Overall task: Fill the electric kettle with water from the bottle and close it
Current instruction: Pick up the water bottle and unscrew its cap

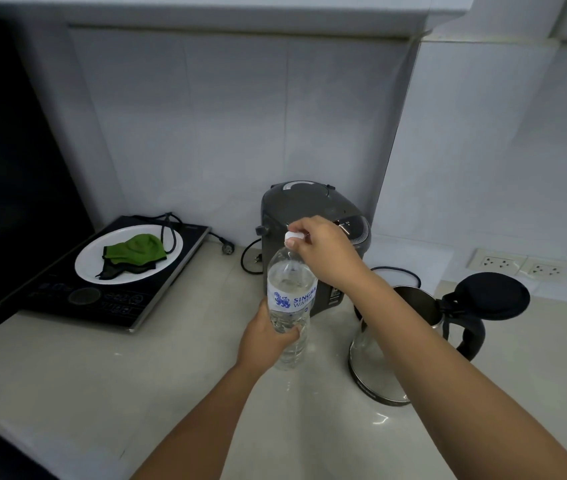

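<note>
Left hand (268,336) fingers wrapped round upright bottle (290,299) on surface (136,375); right hand (323,252) fingers pinching its white cap (292,236); kettle (410,334), lid (493,295) open, just right.

The bottle (290,299) is clear, glossy plastic with a smooth white cap (292,236) and a printed film label. Just right of it, the kettle (384,355) shows polished metal with a matt black plastic lid (493,295) and handle. Behind the bottle stands a dispenser (301,216) of satin grey plastic. The countertop (102,375) is smooth, glossy pale stone. Left of the bottle, green cloth (134,251) lies on a glossy white plate (91,268).
</note>
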Available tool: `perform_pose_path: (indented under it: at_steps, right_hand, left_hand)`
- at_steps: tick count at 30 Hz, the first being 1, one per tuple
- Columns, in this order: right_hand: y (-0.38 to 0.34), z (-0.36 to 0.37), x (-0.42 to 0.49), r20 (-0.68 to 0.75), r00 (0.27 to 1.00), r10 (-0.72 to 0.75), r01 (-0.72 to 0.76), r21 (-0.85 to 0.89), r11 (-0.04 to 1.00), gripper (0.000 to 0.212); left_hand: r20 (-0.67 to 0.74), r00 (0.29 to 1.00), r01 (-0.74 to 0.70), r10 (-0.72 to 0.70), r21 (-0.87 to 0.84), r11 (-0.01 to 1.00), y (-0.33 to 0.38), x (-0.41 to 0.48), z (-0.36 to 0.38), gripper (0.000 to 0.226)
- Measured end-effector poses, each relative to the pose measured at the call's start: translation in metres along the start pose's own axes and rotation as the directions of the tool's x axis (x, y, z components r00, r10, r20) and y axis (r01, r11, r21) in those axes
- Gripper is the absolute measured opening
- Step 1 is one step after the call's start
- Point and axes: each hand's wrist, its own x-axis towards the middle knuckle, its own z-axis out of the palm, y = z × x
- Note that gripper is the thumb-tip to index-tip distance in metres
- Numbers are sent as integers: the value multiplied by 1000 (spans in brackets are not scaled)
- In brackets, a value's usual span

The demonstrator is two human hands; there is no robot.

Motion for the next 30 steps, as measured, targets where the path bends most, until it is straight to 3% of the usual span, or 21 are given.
perform_pose_path:
  at_steps: [5, 9, 11, 15, 17, 20, 25, 30]
  right_hand:
    - [5, -7, -7, 94, 994, -49, 36, 133, 991, 39]
    - [12, 2, -6, -15, 991, -135, 135, 183, 974, 45]
    - [15, 7, -7, -104, 989, -106, 131, 264, 956, 41]
    - [25, 26, -30, -237, 935, 264, -58, 633, 772, 33]
    - [38, 52, -50, -277, 847, 455, -138, 711, 689, 32]
    - [57, 94, -81, -270, 763, 587, -197, 767, 610, 33]
    - [87, 148, -124, -195, 762, 617, -366, 657, 659, 36]
    - [115, 175, -156, -91, 891, 445, -396, 324, 859, 18]
  left_hand:
    - [-3, 1000, -11, 11, -1, 1000, 1, 1, 1, 71]
    - [1, 1000, -17, 17, 0, 1000, 1, 1, 0, 71]
    - [6, 1000, -18, 18, -2, 1000, 0, 1, 0, 71]
    - [0, 1000, -8, 8, -6, 1000, -2, 0, 1, 70]
    - [-1, 1000, -10, 10, 5, 1000, -1, -1, 1, 69]
    - [-19, 1000, -18, 19, 43, 999, 0, -1, 1, 69]
    - [-22, 1000, -3, 4, 46, 999, 3, 0, 1, 66]
    - [-21, 1000, 12, -10, 72, 997, 1, 1, 1, 67]
